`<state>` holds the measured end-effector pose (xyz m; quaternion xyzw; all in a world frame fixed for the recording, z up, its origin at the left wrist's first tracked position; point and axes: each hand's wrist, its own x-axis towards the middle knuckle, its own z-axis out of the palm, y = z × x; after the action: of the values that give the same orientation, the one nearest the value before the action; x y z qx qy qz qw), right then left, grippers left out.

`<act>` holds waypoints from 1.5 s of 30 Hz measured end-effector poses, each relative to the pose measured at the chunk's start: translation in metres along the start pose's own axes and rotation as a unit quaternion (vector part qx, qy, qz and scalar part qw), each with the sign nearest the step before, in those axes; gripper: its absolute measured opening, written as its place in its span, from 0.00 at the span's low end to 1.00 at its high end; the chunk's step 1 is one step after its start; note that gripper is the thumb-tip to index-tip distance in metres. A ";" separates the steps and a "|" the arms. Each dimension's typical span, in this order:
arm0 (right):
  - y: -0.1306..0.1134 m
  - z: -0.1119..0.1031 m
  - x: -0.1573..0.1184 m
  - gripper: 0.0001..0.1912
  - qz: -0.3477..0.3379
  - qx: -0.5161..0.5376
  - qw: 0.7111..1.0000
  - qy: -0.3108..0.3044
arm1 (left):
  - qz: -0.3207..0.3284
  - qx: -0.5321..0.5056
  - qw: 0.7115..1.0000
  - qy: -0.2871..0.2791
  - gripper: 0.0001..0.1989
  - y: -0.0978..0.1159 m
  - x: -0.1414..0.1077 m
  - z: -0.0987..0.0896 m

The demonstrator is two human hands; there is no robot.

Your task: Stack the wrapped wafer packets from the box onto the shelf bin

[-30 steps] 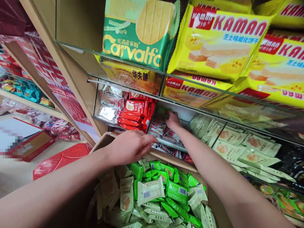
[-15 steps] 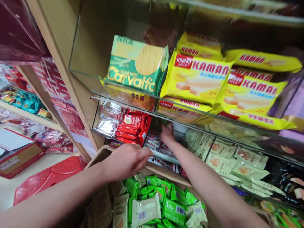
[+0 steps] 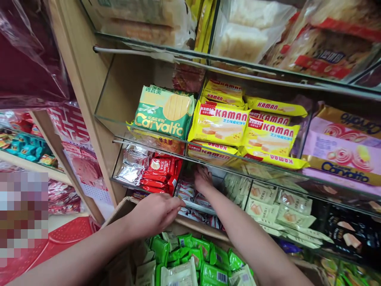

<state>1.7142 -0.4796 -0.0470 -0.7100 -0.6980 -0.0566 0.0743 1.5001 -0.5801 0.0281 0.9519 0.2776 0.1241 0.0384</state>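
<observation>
My left hand (image 3: 159, 210) is closed at the front edge of the lower glass shelf, just below the red packets (image 3: 162, 171); anything in its fingers is hidden. My right hand (image 3: 203, 178) reaches deep into the lower compartment, above small white-and-red packets (image 3: 186, 191). Its fingers are bent, and their tips are in shadow, so a held thing cannot be made out. Below both forearms, an open cardboard box (image 3: 119, 210) holds green packets (image 3: 212, 274) and cream packets (image 3: 180, 274).
Yellow KAMAN packs (image 3: 220, 123) and a green Carvalfo pack (image 3: 163, 111) fill the glass shelf above my hands. Cream packets (image 3: 263, 210) lie right of my right forearm. A wooden upright (image 3: 86, 107) and a red plastic stool (image 3: 70, 230) are at left.
The view has shifted, so the upper shelf and the purple packs at right now show. Both hands keep nearly the same places at the shelf.
</observation>
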 end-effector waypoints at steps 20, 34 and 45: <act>-0.013 -0.068 -0.037 0.17 -0.033 0.010 0.999 -0.031 | 0.017 0.002 0.999 0.032 0.13 -0.003 0.006 0.009; -0.010 -0.041 -0.225 0.16 -0.020 0.031 0.942 -0.334 | 0.022 -0.022 0.999 0.033 0.13 -0.004 0.011 0.007; 0.000 -0.044 -0.218 0.26 -0.045 0.074 0.934 -0.346 | 0.017 -0.028 0.999 0.021 0.13 -0.002 0.008 0.003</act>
<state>1.7113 -0.7015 -0.0442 -0.6460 -0.7139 0.2411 -0.1219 1.5065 -0.5744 0.0270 0.9523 0.2582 0.1525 0.0566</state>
